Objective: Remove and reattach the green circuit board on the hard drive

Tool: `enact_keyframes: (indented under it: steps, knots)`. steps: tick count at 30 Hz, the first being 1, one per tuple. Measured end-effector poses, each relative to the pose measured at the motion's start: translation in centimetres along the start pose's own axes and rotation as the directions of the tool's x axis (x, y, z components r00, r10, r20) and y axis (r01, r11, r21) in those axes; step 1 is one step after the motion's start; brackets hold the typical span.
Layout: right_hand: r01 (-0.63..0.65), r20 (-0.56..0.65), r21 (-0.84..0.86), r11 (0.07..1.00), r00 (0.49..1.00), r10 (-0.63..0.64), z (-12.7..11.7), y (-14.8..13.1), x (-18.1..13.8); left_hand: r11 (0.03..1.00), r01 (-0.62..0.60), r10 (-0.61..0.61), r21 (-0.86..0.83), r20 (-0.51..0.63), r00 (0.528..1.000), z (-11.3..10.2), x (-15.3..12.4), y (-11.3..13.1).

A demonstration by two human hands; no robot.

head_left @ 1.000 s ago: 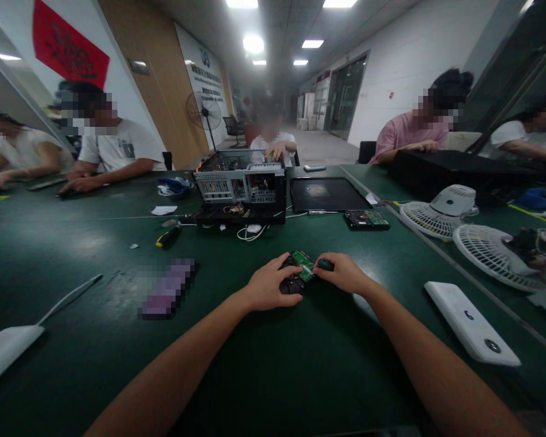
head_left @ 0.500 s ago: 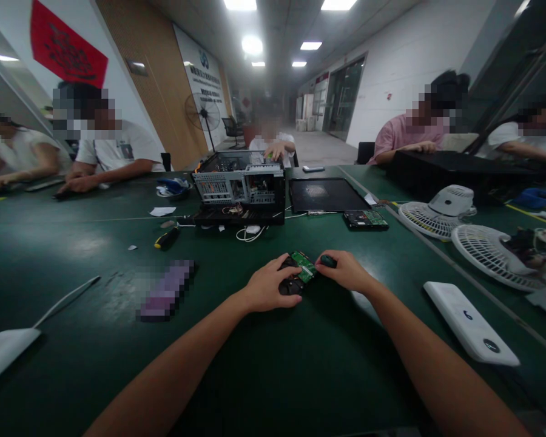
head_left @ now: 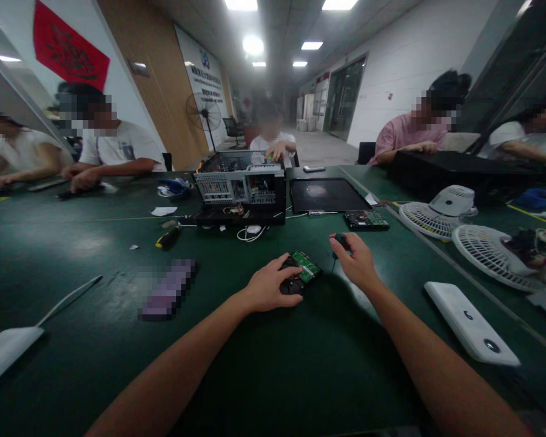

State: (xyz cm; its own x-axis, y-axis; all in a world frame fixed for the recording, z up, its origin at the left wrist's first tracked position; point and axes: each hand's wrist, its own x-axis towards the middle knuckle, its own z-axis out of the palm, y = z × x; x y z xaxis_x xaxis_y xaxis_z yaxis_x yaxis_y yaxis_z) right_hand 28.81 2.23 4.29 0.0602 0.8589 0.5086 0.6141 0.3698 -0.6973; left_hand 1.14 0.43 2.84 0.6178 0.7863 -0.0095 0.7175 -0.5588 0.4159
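A hard drive [head_left: 307,267] lies on the green table in front of me, its green circuit board facing up. My left hand [head_left: 272,284] is spread over its left side and grips it, covering part of the black casing. To the right, my right hand [head_left: 358,262] is closed around the dark green handle of a screwdriver [head_left: 340,240]. The thin shaft points down, its tip beside the drive and apart from it. A tiny dark speck shows near the shaft, too small to name.
An open computer case [head_left: 239,188] stands ahead, with a black panel [head_left: 330,195] and another hard drive [head_left: 366,220] beside it. A yellow-black screwdriver [head_left: 167,237] lies left. White fan parts [head_left: 437,212] and a white power bank [head_left: 471,321] are right. Several people sit around the table.
My right hand has lifted the screwdriver off the hard drive and moved right, turning its shaft downward. My left hand has stayed in place on the drive.
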Motion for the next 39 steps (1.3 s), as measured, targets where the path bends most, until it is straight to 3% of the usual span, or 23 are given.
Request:
enact_keyframes:
  steps: [3, 6, 10, 15, 21, 28, 34, 39]
  knots:
    - [0.059, -0.088, -0.078, 0.995, 0.994, -0.066, -0.1, -0.2, 0.0, 1.0, 0.005, -0.004, 0.011, -0.007, 1.0, 0.0, 0.0, 0.1]
    - [-0.003, -0.166, -0.099, 0.995, 0.986, -0.014, -0.2, -0.3, -0.1, 1.0, 0.01, -0.01, 0.017, 0.005, 1.0, 0.0, 0.0, 0.2]
    - [-0.082, -0.21, 0.0, 0.997, 0.974, 0.081, -0.1, -0.1, -0.4, 1.0, 0.005, -0.005, 0.024, 0.012, 1.0, -0.2, -0.1, 0.5]
    - [-0.122, -0.183, 0.077, 0.99, 0.974, 0.134, 0.1, 0.0, -0.4, 0.999, 0.027, -0.026, 0.029, -0.034, 0.999, 0.1, -0.3, 1.4]
    - [-0.085, -0.202, 0.104, 0.991, 0.974, 0.105, -0.1, -0.7, -0.5, 0.983, 0.178, -0.183, -0.056, -0.114, 0.976, 0.6, -0.4, 2.3]
    - [-0.07, -0.146, 0.176, 0.982, 0.985, 0.096, 0.3, -1.4, -0.7, 0.964, 0.224, -0.259, -0.145, -0.313, 0.914, 1.1, 1.0, 0.4]
    - [-0.077, -0.055, 0.255, 0.964, 0.994, 0.094, 1.5, -1.7, -0.9, 0.953, 0.241, -0.284, -0.185, -0.262, 0.922, 0.7, 3.7, -2.1]
    - [-0.084, -0.011, 0.243, 0.966, 0.996, 0.089, 2.0, -1.9, -1.3, 0.957, 0.232, -0.27, -0.174, -0.239, 0.933, 0.6, 5.7, -2.7]
